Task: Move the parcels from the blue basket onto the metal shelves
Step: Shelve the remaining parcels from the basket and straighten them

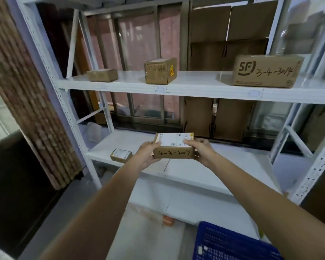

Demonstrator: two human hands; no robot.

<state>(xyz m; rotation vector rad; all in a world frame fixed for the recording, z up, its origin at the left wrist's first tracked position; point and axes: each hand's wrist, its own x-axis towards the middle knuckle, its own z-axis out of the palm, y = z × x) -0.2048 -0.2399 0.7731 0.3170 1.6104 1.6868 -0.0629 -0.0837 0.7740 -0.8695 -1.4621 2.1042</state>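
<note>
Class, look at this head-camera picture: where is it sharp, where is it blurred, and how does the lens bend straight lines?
Head view: sharpest at the centre, where the handwritten "4-3-3007" reads clearly on the held parcel; the left edge blurs, smearing the brown rolled mat; the wide-angle lens bows the metal shelf uprights outward; light is soft and even, with no harsh glare on the parcels.

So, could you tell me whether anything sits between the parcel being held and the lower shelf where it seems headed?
Nothing visible does. The parcel marked 4-3-3007, held by the left hand and right hand, hangs over bare shelf. The only item there, a small box, lies off to the left.
</note>
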